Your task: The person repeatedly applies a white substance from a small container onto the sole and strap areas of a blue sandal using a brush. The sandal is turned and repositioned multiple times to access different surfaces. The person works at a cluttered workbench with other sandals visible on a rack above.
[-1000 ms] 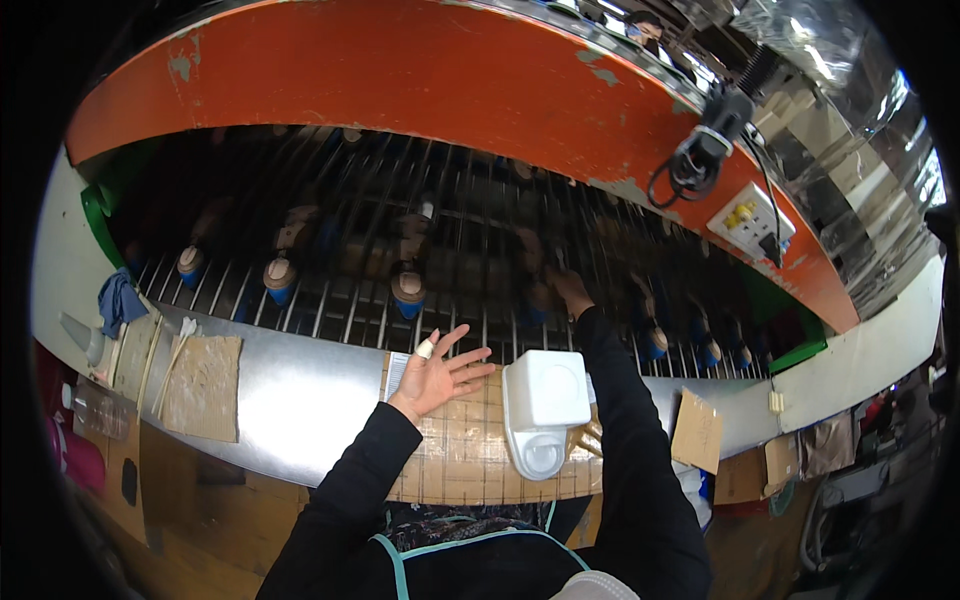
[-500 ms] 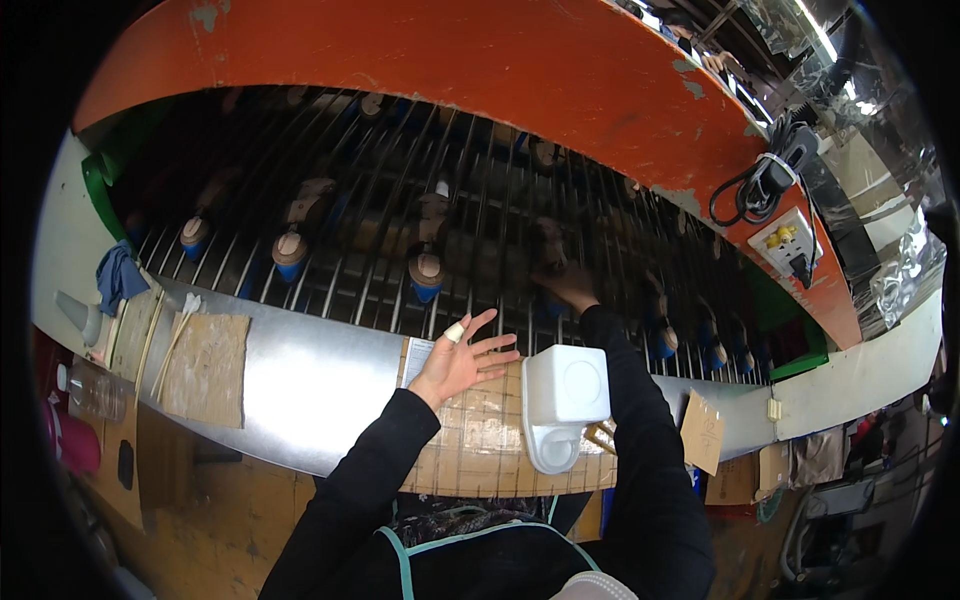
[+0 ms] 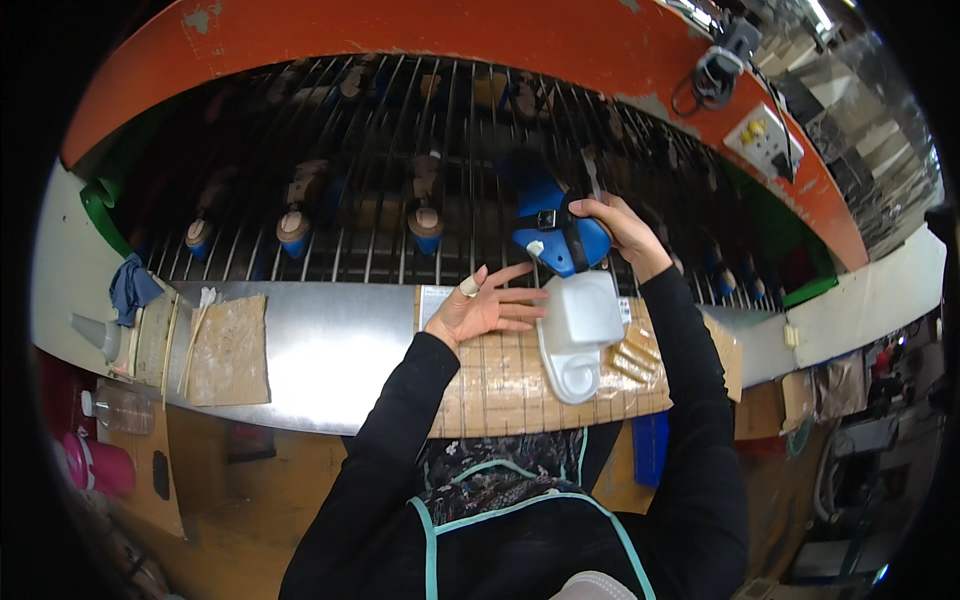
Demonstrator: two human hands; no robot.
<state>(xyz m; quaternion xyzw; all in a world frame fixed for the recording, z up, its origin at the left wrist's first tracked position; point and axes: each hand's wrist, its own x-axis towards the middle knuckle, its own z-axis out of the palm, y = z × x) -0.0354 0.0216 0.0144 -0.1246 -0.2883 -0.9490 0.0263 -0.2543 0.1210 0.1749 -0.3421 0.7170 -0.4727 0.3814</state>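
My right hand (image 3: 625,228) grips a blue shoe last (image 3: 560,225) with black straps and a buckle around it, held above the far edge of the bench. Its fingers are closed at the last's right side, some of them hidden behind it. My left hand (image 3: 485,308) is open and holds nothing, palm up with fingers spread, a pale wrap around one finger. Those fingertips point at a white plastic container (image 3: 585,315), which has a round cup at its near end and stands on the brown taped cardboard (image 3: 490,390).
Metal bars (image 3: 375,240) of a rack or conveyor run beyond the bench, with several lasts among them, under an orange frame (image 3: 420,35). A metal sheet (image 3: 330,350) covers the left bench. On it lie a cardboard piece (image 3: 230,350) and swabs (image 3: 203,310). Small gold packets (image 3: 635,358) lie right of the container.
My right hand has come back from among the bars and now holds the blue last up near the container. My left hand stays open. The view has shifted a little.
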